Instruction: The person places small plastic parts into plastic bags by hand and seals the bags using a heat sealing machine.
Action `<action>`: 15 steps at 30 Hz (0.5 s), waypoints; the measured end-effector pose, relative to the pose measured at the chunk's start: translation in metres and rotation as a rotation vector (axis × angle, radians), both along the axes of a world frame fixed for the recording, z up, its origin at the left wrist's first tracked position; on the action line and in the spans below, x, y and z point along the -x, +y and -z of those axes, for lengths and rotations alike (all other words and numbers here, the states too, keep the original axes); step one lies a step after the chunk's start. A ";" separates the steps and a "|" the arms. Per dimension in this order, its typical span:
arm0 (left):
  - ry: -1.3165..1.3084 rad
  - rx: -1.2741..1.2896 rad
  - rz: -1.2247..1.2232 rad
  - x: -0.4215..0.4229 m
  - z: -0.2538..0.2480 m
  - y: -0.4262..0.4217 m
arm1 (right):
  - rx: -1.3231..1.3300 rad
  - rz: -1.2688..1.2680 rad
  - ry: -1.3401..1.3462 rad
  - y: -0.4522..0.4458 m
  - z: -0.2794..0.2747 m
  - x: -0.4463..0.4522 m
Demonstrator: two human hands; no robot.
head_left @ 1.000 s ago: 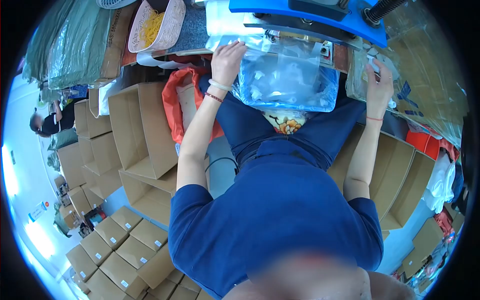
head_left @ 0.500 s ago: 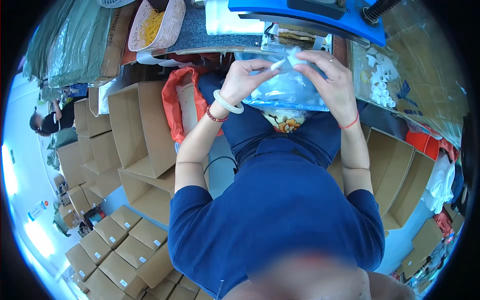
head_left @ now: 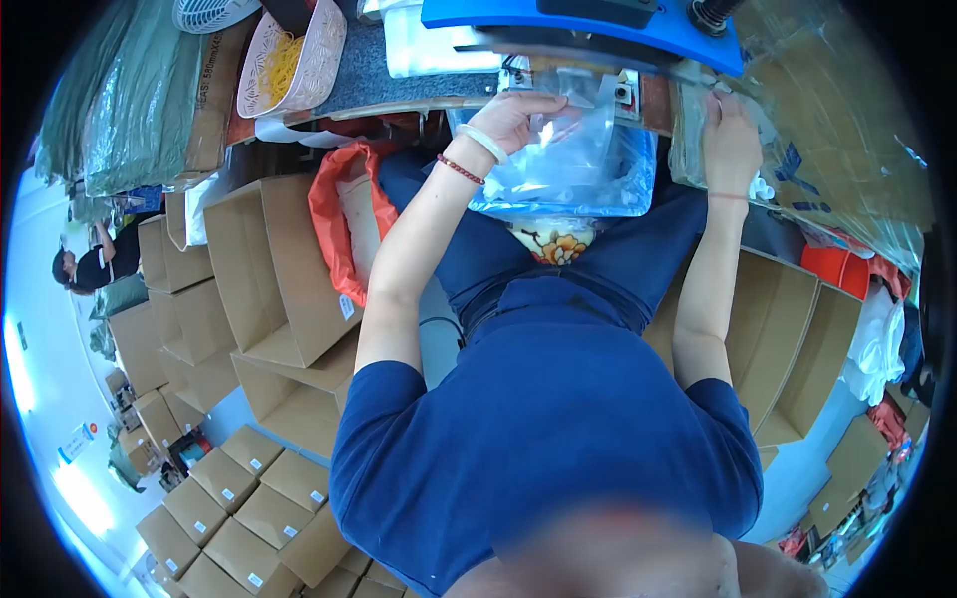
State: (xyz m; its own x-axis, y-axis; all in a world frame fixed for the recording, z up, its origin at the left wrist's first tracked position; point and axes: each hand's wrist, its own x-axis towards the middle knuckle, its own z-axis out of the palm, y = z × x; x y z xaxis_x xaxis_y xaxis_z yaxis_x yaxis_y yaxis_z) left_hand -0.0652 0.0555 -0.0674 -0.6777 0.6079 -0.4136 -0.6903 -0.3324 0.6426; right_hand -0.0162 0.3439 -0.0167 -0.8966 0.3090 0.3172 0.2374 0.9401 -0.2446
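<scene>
My left hand [head_left: 513, 120] pinches a clear plastic bag [head_left: 585, 130] by its left edge, thumb and fingers closed. The bag hangs above a larger blue-tinted plastic bag [head_left: 558, 189] on my lap, with small pale pieces inside it. To the right, my right hand [head_left: 733, 149] reaches down over the table's right side, where small white plastic pieces [head_left: 761, 187] show beside the wrist. Its fingers point away from me and are partly hidden and blurred, so I cannot make out whether they grip anything.
A blue machine [head_left: 588, 28] stands ahead. A pale basket [head_left: 299, 60] of yellow rubber bands is at the left, near green plastic-wrapped stacks [head_left: 145, 110]. Open cardboard boxes [head_left: 279, 269] and a red bag [head_left: 344, 214] stand beside me. Another person [head_left: 100, 261] is far left.
My right hand has left the spot beside my left hand and moved right to the white pieces. My left hand has shifted slightly left, with the clear bag now spread beside it.
</scene>
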 end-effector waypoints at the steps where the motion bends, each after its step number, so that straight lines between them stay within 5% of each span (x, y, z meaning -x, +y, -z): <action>1: -0.027 0.025 0.012 0.002 0.000 -0.001 | -0.002 -0.001 0.006 0.017 0.024 0.005; 3: 0.038 0.128 -0.004 -0.004 -0.001 -0.008 | -0.275 -0.156 0.052 0.034 0.055 0.014; 5: 0.260 0.405 0.036 -0.002 0.002 -0.028 | -0.191 -0.191 0.064 0.032 0.059 0.017; 7: 0.513 0.567 -0.218 0.013 0.006 -0.057 | -0.051 -0.163 0.054 0.019 0.053 0.017; 9: 0.969 1.061 -0.499 0.033 -0.004 -0.071 | -0.020 -0.169 0.079 0.014 0.057 0.022; 10: 1.451 1.247 -0.554 0.051 0.020 -0.083 | 0.001 -0.166 0.112 0.014 0.058 0.023; 12: 1.672 1.504 -0.164 0.041 0.033 -0.087 | 0.069 -0.177 0.164 0.014 0.051 0.012; 15: 1.781 1.444 -0.252 0.005 0.038 -0.096 | 0.325 -0.123 0.209 0.003 0.017 -0.013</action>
State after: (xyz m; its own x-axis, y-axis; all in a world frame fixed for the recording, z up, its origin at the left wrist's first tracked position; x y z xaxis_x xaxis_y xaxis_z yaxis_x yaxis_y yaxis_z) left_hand -0.0700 -0.0404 -0.1049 -0.7190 0.4398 0.5382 0.6008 0.7826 0.1632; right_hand -0.0034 0.3473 -0.0338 -0.8597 0.3175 0.4002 0.0413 0.8241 -0.5650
